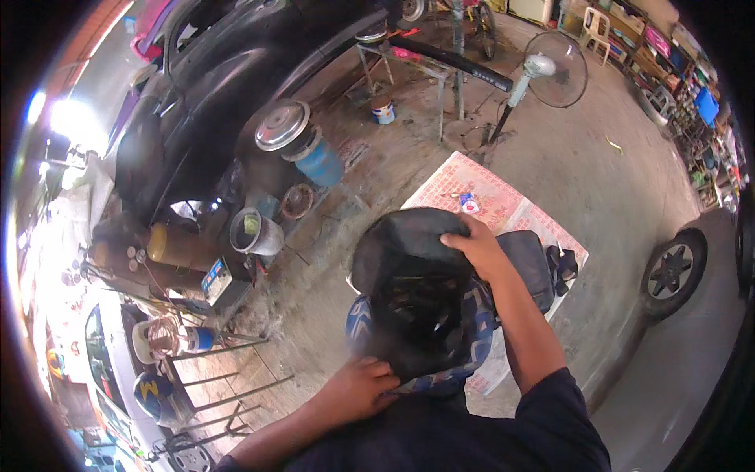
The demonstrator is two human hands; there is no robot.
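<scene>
I hold a dark, worn seat cover (409, 267) with blue patterned trim along its lower edge, stretched in front of my chest. My right hand (472, 245) grips its upper edge, fingers curled over the top. My left hand (358, 387) grips the lower near edge by the blue trim. Behind it, a black bag-like thing (532, 263) lies on sheets of pink-and-white printed paper (480, 193) spread on the concrete floor.
A black car body (236, 71) stands at upper left. Beside it are a round metal lid on a blue drum (303, 141), a grey bucket (253, 232) and a small paint tin (383, 110). A pedestal fan (554, 71) stands behind, a car wheel (672, 271) at right.
</scene>
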